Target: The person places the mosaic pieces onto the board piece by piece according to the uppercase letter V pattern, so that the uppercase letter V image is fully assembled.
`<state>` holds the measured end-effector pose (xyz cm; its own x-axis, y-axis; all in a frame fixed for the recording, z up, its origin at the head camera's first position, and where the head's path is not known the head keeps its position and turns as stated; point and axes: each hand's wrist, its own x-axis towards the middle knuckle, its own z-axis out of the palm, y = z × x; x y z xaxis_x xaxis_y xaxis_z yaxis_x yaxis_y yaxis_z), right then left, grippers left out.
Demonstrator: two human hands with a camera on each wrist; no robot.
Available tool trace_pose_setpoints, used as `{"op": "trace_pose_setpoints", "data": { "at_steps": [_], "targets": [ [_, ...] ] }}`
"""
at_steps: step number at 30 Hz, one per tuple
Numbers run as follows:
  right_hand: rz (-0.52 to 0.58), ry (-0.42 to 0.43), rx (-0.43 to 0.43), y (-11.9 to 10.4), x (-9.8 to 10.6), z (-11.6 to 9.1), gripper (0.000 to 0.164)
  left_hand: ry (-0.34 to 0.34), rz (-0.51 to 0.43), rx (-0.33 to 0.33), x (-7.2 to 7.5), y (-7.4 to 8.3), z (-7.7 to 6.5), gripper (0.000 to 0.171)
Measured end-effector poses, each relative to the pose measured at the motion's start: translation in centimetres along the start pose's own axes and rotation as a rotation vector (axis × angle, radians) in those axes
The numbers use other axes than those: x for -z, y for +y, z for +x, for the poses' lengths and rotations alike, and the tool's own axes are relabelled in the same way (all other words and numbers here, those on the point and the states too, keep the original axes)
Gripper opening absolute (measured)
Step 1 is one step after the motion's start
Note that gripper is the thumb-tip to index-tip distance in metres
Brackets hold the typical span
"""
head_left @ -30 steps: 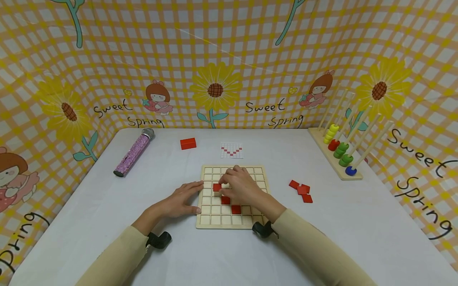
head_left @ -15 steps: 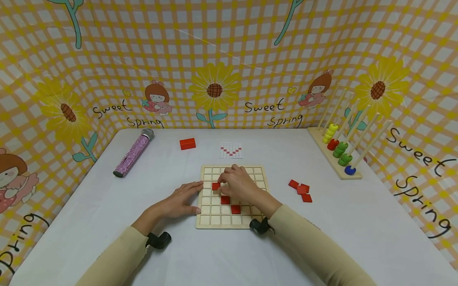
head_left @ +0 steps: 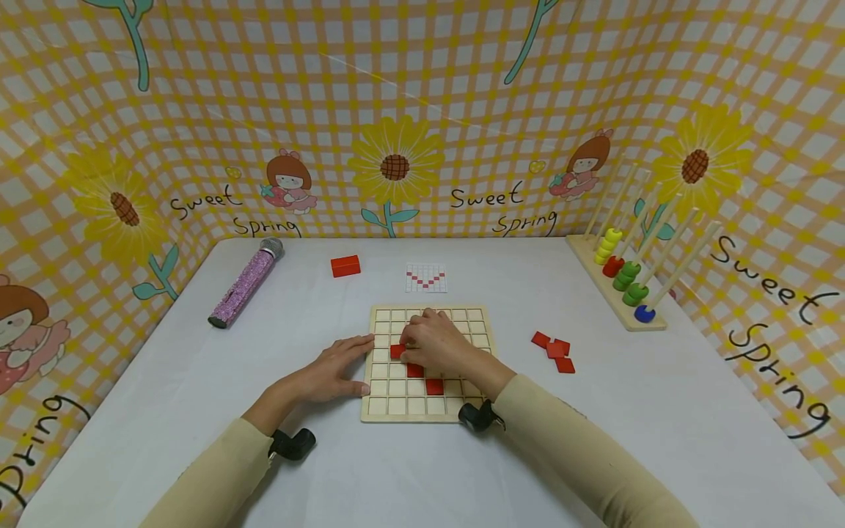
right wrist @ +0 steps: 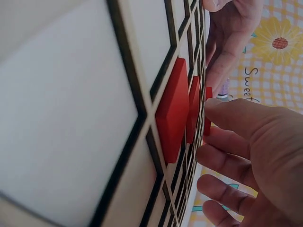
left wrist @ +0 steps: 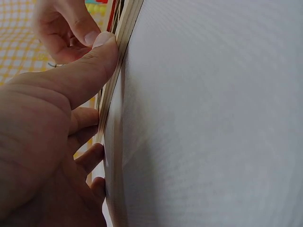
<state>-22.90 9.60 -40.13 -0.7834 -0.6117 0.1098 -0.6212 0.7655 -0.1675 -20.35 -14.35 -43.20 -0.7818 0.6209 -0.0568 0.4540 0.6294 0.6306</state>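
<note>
A wooden grid board (head_left: pixel 425 419) lies in the middle of the table. My left hand (head_left: pixel 325 372) rests at the board's left edge, thumb and fingertips touching its side in the left wrist view. Over the board, my right hand (head_left: pixel 441 345) pinches a red square tile (head_left: pixel 397 352) between thumb and index finger, at a cell in the left part. Two other red tiles sit in cells, one a middle tile (head_left: pixel 415 371) partly covered by the right hand, the other a nearer tile (head_left: pixel 434 386). In the right wrist view the pinched tile (right wrist: pixel 208 124) is partly hidden by the thumb.
Several loose red tiles (head_left: pixel 557 350) lie right of the board. Behind it are a small pattern card (head_left: pixel 425 279) and a red block (head_left: pixel 346 266). A glittery microphone (head_left: pixel 246 284) lies at the back left; a pegged bead stand (head_left: pixel 617 286) stands at the back right.
The red tile in my right fingers has come down slightly toward the near side, onto its cell. My right hand shifted a little with it; my left hand stayed put.
</note>
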Motion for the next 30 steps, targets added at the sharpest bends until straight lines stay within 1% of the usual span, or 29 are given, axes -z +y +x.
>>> {"op": "trace_pose_setpoints", "data": {
  "at_steps": [7,14,24,30],
  "targets": [
    [-0.017,-0.040,-0.005,-0.05,-0.18,0.10,0.021,-0.001,0.001,-0.003,0.00,0.00,-0.01,0.079],
    [-0.012,-0.055,-0.018,-0.12,-0.18,0.09,0.021,0.001,0.000,-0.005,0.03,0.00,-0.03,0.079],
    [0.009,-0.060,-0.027,-0.13,-0.18,0.20,0.022,0.001,0.004,-0.010,0.05,-0.04,-0.02,0.079],
    [0.014,-0.027,-0.023,-0.16,0.03,0.01,0.022,-0.001,0.005,-0.014,0.06,-0.10,0.01,0.079]
  ]
}}
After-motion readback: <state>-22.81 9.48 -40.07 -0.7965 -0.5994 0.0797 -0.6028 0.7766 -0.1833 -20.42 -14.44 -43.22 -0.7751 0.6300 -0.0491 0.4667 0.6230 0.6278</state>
